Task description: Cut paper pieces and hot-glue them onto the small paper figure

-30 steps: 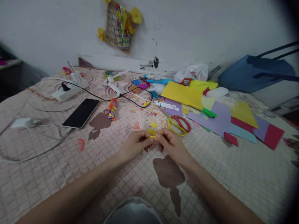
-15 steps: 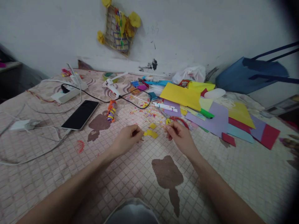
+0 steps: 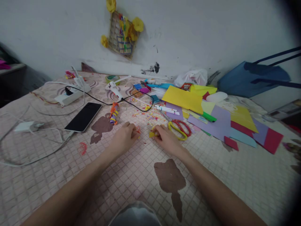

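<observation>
A right hand (image 3: 166,138) reaches a small, flat yellow paper piece (image 3: 151,134), the left hand (image 3: 125,136) curled nearby; whether either grip is clamped cannot be told.

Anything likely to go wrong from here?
The right hand is close to the metal scissors with red and yellow handles; it could bump them.
The small yellow paper pieces at its fingertips might get lost among the tiny multicoloured scraps.
The looped black cord by the white pistol-shaped glue gun could snag a reaching hand.
</observation>
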### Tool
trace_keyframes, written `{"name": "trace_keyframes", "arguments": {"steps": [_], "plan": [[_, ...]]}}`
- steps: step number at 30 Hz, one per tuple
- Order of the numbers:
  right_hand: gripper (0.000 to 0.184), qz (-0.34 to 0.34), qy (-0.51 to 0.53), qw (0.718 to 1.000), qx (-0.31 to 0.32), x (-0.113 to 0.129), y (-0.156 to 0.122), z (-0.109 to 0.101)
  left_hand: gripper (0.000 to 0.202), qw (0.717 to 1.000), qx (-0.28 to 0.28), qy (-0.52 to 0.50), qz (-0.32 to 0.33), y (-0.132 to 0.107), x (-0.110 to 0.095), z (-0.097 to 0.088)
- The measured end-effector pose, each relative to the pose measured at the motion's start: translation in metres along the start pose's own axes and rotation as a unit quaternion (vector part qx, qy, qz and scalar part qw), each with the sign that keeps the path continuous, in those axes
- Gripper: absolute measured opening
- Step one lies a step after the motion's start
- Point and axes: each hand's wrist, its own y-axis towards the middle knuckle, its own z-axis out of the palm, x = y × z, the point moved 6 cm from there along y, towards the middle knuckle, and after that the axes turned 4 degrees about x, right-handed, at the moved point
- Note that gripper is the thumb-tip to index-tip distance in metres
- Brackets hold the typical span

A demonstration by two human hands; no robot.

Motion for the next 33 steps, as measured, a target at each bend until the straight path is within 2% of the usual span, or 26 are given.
{"name": "trace_keyframes", "arguments": {"steps": [4, 7, 9, 11, 13, 15, 18, 22, 26, 29, 31, 33], "plan": [[0.009, 0.006, 0.037, 0.999, -0.016, -0.004, 0.003, -0.003, 0.016, 0.998, -0.05, -0.044, 0.003, -0.001, -0.004, -0.008], [0.013, 0.018, 0.168, 0.985, -0.028, -0.004, 0.0, -0.007, 0.014, 0.987, -0.038, -0.155, -0.004, -0.004, -0.014, -0.005], [0.016, 0.031, 0.308, 0.951, -0.01, -0.001, -0.005, -0.005, 0.016, 0.965, 0.015, -0.262, -0.014, -0.006, -0.024, 0.004], [0.019, 0.041, 0.428, 0.903, 0.014, 0.006, -0.012, -0.003, 0.019, 0.929, 0.057, -0.366, -0.019, -0.009, -0.034, 0.012], [0.021, 0.044, 0.491, 0.869, 0.034, 0.013, -0.018, -0.001, 0.018, 0.903, 0.064, -0.423, -0.027, -0.011, -0.04, 0.016], [0.022, 0.032, 0.514, 0.855, 0.053, 0.019, -0.023, -0.001, 0.018, 0.89, 0.062, -0.449, -0.041, -0.012, -0.04, 0.018], [0.016, -0.011, 0.512, 0.857, 0.052, 0.023, -0.028, -0.007, 0.018, 0.864, 0.094, -0.492, -0.059, -0.011, -0.039, 0.022], [0.012, -0.063, 0.436, 0.898, -0.001, 0.022, -0.031, -0.02, 0.019, 0.836, 0.132, -0.528, -0.065, -0.01, -0.038, 0.023], [0.013, -0.083, 0.361, 0.929, -0.026, 0.024, -0.032, -0.022, 0.019, 0.84, 0.141, -0.521, -0.058, -0.01, -0.038, 0.023], [0.011, -0.073, 0.345, 0.934, -0.064, 0.022, -0.032, -0.022, 0.014, 0.844, 0.116, -0.522, -0.043, -0.01, -0.04, 0.018], [0.011, -0.062, 0.342, 0.933, -0.094, 0.019, -0.033, -0.023, 0.012, 0.847, 0.087, -0.525, -0.009, -0.011, -0.044, 0.013], [0.012, -0.057, 0.342, 0.93, -0.12, 0.017, -0.033, -0.024, 0.013, 0.862, 0.063, -0.502, 0.027, -0.012, -0.048, 0.01]]}}
